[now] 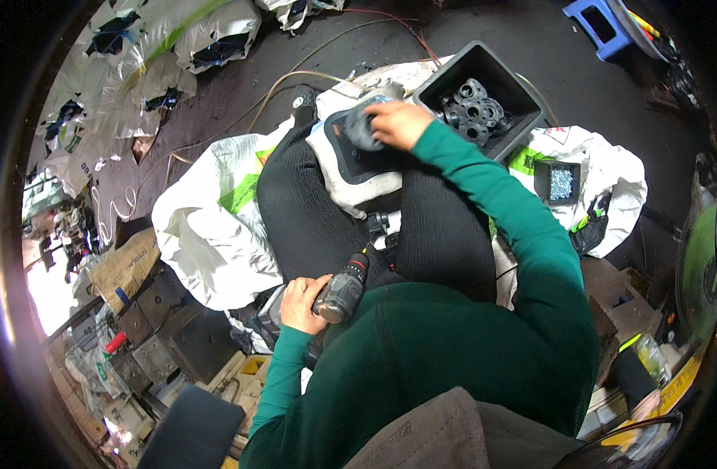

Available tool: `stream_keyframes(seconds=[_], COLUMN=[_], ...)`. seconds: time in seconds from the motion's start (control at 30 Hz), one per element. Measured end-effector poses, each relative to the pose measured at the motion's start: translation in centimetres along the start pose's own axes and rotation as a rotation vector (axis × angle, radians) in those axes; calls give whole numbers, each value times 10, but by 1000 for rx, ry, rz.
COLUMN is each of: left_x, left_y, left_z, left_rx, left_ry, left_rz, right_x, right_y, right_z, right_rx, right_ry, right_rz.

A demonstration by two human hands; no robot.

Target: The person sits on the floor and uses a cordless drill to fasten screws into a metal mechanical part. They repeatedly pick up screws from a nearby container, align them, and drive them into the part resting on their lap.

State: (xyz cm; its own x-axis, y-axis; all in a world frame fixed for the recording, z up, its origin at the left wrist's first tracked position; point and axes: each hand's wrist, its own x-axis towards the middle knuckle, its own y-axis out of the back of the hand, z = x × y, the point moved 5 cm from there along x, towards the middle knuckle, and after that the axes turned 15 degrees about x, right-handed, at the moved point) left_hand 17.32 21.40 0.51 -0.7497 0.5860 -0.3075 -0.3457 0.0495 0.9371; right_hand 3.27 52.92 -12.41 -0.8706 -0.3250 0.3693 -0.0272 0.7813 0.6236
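The fingers of the left hand (302,303) are curled tight around the body of a grey and black cordless drill (344,293), whose red-collared chuck points up and away from the knuckles toward the lap. Outward of those fingers, at the far left, lie brown paper sacks (124,266) and dark metal blocks (167,328) on the floor, and just beyond the knuckles a crumpled white plastic sack (206,234) spreads under the person's black-clad legs (303,211). The left forearm, in a green sleeve, comes up from the lower edge, bent close to the body, wrist turned so the drill rests against the thigh. Further right and up, the fingers of the right hand (397,123) are closed over a round grey part (362,125), pressing it down onto a dark frame on a white pad (358,176) that sits across the knees. Just past those fingertips stands a tilted dark plastic bin (522,98) holding many grey rings (475,109), touching the pad's far corner. Right of the fingers a small dark box of screws (560,181) rests on the white sack, with a green-and-black tool (591,227) near it. The right arm is stretched well forward, the elbow nearly straight, palm down. How firmly the part is gripped cannot be told.
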Motion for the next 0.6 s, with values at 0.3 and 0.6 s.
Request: stream_keyframes(seconds=[0.3, 0.6], left_x=[-22, -11], left_y=[-14, -46], left_z=[-12, -28], left_rx=[-24, -27], left_ry=[-56, -5], left_rz=[166, -32], right_x=[25, 42], right_y=[-68, -73], right_z=[-7, -8], right_rx=[-362, -383], right_ry=[-259, -424], right_rz=[-251, -3])
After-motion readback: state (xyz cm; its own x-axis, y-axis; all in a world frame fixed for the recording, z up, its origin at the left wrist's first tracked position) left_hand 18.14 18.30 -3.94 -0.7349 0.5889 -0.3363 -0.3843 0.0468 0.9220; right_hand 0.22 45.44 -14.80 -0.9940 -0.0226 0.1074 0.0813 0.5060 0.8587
